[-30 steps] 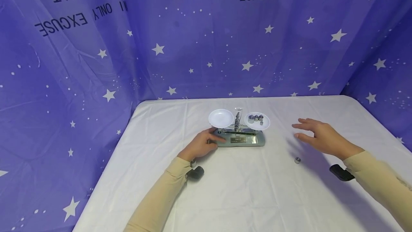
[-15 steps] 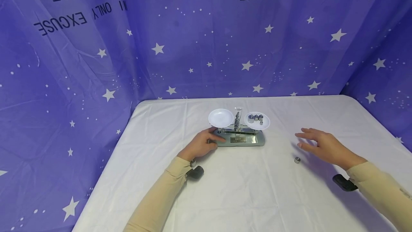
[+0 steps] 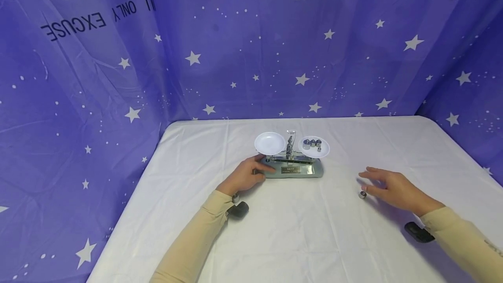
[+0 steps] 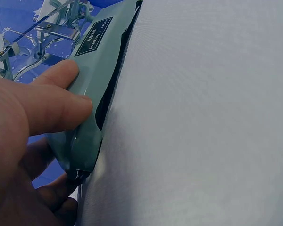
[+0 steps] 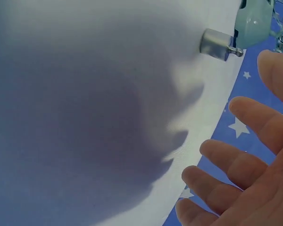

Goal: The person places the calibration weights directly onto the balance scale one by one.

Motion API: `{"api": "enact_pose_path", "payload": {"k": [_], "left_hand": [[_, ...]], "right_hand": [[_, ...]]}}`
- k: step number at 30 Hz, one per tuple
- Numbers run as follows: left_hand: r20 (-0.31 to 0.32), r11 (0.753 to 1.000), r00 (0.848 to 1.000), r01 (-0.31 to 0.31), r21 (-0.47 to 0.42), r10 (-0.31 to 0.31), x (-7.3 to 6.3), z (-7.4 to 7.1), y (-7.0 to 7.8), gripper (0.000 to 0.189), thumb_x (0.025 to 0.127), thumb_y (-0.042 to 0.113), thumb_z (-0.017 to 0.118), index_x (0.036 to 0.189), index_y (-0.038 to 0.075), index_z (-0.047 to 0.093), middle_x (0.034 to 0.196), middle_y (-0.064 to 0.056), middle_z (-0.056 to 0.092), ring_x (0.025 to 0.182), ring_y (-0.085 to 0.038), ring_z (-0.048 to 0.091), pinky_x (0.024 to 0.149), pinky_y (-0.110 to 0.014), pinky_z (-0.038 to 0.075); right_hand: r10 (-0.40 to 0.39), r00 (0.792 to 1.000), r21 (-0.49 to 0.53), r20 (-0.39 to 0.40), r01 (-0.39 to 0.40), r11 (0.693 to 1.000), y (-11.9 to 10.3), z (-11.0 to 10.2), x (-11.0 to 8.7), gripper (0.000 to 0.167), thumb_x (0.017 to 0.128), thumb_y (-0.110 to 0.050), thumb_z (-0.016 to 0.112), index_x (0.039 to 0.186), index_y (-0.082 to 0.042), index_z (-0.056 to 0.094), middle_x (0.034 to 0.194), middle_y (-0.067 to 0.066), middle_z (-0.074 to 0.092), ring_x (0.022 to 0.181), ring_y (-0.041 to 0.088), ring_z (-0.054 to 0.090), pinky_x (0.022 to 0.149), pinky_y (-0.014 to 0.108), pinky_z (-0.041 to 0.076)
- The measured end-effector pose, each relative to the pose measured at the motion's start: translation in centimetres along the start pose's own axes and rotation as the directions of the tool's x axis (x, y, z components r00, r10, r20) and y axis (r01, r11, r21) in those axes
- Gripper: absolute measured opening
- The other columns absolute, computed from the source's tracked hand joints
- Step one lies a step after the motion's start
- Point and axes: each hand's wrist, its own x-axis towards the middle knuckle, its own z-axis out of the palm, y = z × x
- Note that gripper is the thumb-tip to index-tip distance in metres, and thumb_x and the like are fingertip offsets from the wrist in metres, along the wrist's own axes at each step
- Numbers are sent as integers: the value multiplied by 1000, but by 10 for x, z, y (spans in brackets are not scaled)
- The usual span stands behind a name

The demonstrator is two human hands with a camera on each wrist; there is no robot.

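Note:
A balance scale with a grey-green base stands on the table. My left hand holds the left end of that base; in the left wrist view the thumb and a finger lie on its face, other fingers bend round the end. The left pan is bare, while the right pan bears several metal weights. Another weight, a small silver cylinder with a knob, stands on the cloth. Over it my right hand hovers, fingers spread and apart from it, thumb closest.
White cloth covers the table. A purple curtain with stars hangs behind and at the sides. A small metallic cylinder shows beside the left wrist, partly hidden. Dark wrist cameras sit under both wrists.
My right hand has come down and toward the lone weight on the cloth. The left hand, the scale and the weights have stayed in place.

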Motion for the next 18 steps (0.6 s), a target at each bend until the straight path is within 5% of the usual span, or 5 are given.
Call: {"api": "enact_pose_path", "payload": {"k": [9,18], "left_hand": [[1,1000,1000,6,-5,-6,0,0,1,36,85,1,61,115,9,78,162,-18,40,153,-37,34,127,-53,28],[-3,1000,1000,-1,-1,1,0,0,1,36,84,1,60,115,8,78,161,-19,41,152,-38,35,126,-53,29]], "right_hand": [[-7,1000,17,16,7,1000,0,6,-4,42,89,-26,77,124,-3,72,137,36,58,127,59,53,101,71,43],[-67,998,-12,14,67,998,1,9,-7,27,84,-24,82,109,-14,80,134,32,62,124,55,58,97,60,51]]}}
